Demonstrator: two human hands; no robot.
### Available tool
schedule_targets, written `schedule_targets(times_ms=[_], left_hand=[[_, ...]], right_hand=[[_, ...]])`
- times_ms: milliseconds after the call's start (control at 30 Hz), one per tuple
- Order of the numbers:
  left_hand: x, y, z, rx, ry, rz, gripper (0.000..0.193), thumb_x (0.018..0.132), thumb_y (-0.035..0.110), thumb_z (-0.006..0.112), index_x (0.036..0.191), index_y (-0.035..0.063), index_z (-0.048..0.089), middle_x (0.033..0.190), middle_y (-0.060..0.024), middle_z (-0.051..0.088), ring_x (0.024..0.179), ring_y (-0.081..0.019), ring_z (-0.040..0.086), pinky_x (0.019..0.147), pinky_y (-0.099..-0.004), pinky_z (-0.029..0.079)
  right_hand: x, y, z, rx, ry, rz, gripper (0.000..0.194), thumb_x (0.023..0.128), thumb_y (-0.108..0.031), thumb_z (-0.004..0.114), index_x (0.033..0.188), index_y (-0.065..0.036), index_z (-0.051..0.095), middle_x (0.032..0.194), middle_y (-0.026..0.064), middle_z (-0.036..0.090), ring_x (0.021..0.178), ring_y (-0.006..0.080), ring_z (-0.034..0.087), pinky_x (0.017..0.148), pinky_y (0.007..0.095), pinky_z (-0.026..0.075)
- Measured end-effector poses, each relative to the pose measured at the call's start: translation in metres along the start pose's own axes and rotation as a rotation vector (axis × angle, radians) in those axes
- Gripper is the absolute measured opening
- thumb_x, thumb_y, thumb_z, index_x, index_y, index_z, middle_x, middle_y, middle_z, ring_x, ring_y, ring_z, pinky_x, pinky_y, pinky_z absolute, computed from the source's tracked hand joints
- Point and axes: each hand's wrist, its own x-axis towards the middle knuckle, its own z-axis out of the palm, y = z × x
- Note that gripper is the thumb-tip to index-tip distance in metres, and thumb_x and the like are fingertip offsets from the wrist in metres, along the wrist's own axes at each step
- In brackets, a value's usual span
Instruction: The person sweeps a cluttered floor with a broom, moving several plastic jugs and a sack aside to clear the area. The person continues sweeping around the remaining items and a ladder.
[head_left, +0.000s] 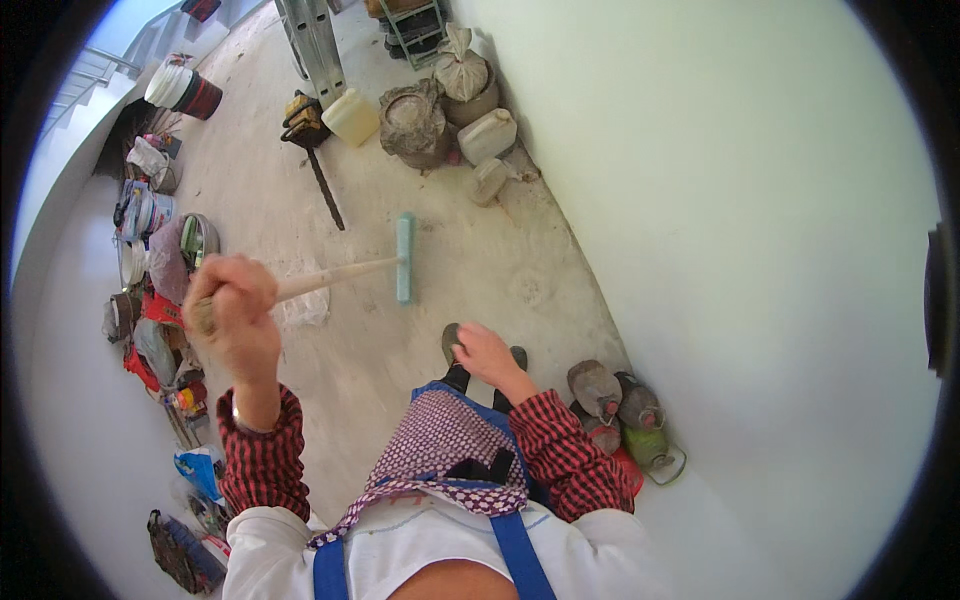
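Note:
My left hand (234, 315) is closed round the upper end of a pale wooden pole (337, 276), at the left of the head view. The pole runs right and down to a light blue-green bar-shaped head (405, 259), which looks like a broom or floor brush seen from above, at the concrete floor (352, 360). My right hand (491, 356) is in front of the apron (442, 435), above my shoes, apart from the pole. Its fingers are curled, and whether they hold anything small cannot be told. A clear plastic sheet (306, 304) lies on the floor beyond the pole.
A chainsaw (306, 127), a yellowish jerrycan (350, 118) and a metal ladder (319, 52) stand ahead. Covered tubs (412, 124) and a whitish canister (487, 136) line the white wall (712, 225). Buckets and bags (166, 262) crowd the left side. Dusty bottles (595, 390) stand at right.

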Motion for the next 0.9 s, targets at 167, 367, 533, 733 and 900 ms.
schedule_targets(times_ms=[167,367,533,733,900], left_hand=[[0.040,0.077,-0.022,-0.242,0.039,0.026,0.014,0.086,0.004,0.040,0.074,0.0052,0.045,0.053,0.0051,0.029,0.042,-0.0029,0.023,0.042,-0.0198,0.023],[0.056,0.081,-0.043,-0.337,0.177,0.065,0.014,0.088,0.007,0.040,0.075,0.0069,0.046,0.053,0.0051,0.028,0.042,-0.0030,0.023,0.042,-0.0203,0.023],[0.064,0.019,-0.023,-0.341,0.237,0.051,0.014,0.086,0.005,0.040,0.074,0.0062,0.046,0.053,0.0045,0.028,0.043,-0.0041,0.023,0.044,-0.0218,0.025],[0.100,-0.040,0.017,-0.301,0.308,0.030,0.016,0.084,0.002,0.037,0.071,0.0064,0.045,0.052,0.0033,0.030,0.044,-0.0060,0.025,0.045,-0.0240,0.026],[0.114,-0.075,0.052,-0.250,0.266,0.036,0.017,0.083,0.001,0.037,0.070,0.0068,0.044,0.052,0.0027,0.030,0.045,-0.0069,0.027,0.047,-0.0258,0.028]], right_hand=[[0.075,-0.116,-0.014,0.093,0.405,-0.264,0.029,0.072,-0.022,0.067,0.079,-0.001,0.048,0.111,0.0185,0.048,0.094,0.0346,0.053,0.076,0.0408,0.043],[0.142,-0.119,0.012,0.085,0.527,-0.053,0.020,0.077,-0.015,0.061,0.070,-0.002,0.046,0.074,0.0176,0.051,0.072,0.0387,0.050,0.062,0.0455,0.038],[0.179,-0.068,-0.028,0.008,0.630,-0.074,0.023,0.077,-0.010,0.057,0.062,-0.001,0.043,0.067,0.0179,0.049,0.066,0.0399,0.049,0.055,0.0472,0.036],[0.243,-0.011,-0.081,-0.082,0.626,-0.171,0.014,0.064,-0.002,0.053,0.055,-0.003,0.042,0.062,0.0157,0.046,0.064,0.0374,0.046,0.056,0.0457,0.034],[0.274,0.030,-0.114,-0.006,0.570,-0.213,0.014,0.063,-0.002,0.054,0.056,-0.003,0.042,0.064,0.0149,0.046,0.066,0.0361,0.046,0.057,0.0443,0.033]])
